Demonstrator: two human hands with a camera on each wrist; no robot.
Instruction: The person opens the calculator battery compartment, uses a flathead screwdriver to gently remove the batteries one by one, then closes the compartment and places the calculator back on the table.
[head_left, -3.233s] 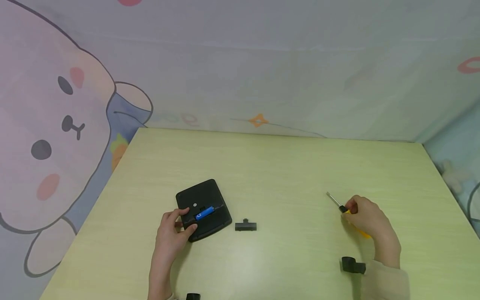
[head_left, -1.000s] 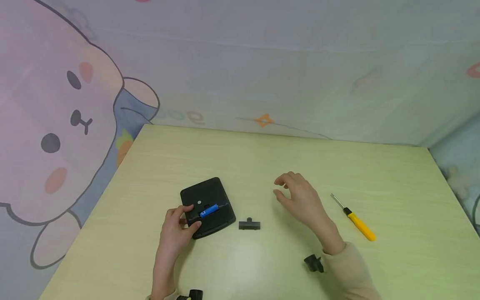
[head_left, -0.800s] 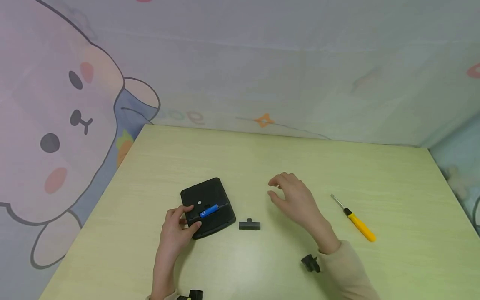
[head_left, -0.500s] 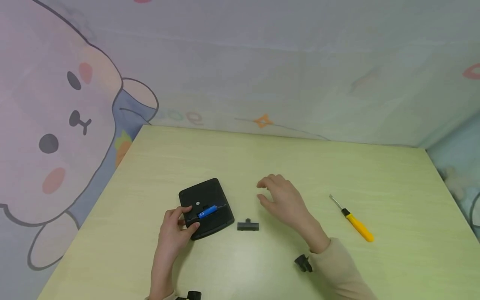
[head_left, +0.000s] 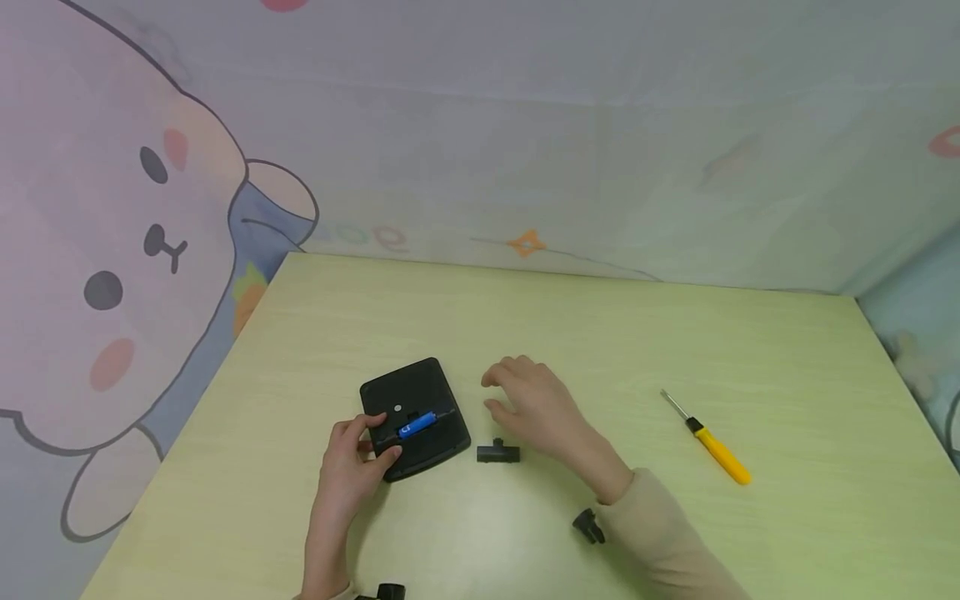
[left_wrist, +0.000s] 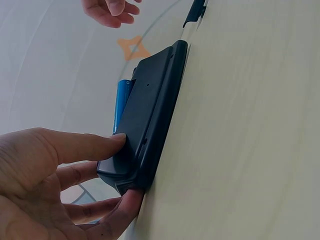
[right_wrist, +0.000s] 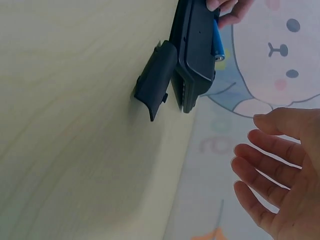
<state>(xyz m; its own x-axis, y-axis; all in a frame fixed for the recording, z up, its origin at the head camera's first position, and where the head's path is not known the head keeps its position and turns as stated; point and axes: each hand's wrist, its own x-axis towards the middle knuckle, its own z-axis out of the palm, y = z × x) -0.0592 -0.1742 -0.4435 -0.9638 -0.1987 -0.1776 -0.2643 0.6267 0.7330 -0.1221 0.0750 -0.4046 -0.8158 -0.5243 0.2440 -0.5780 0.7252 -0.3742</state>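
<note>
A flat black device (head_left: 408, 387), apparently a calculator, lies back side up on the table. A blue battery (head_left: 417, 425) sits in its uncovered slot, standing a little proud in the left wrist view. My left hand (head_left: 351, 462) pinches the near left edge, thumb on the back and a finger underneath. Just right of the calculator lies its small black battery cover (head_left: 498, 453), tab pointing away. My right hand (head_left: 536, 408) hovers above and beyond the cover, holding nothing, with fingers loosely bent and thumb apart from them.
Farther right on the pale wooden table (head_left: 585, 325) lies a yellow-handled screwdriver (head_left: 720, 452), its tip pointing away to the left. Behind the table hangs a printed cloth (head_left: 480, 142). A black wrist mount (head_left: 588, 526) sticks out from the right sleeve.
My right hand has let go of the screwdriver, left it lying on the table, and moved left toward the calculator and cover. My left hand has kept its grip on the calculator.
</note>
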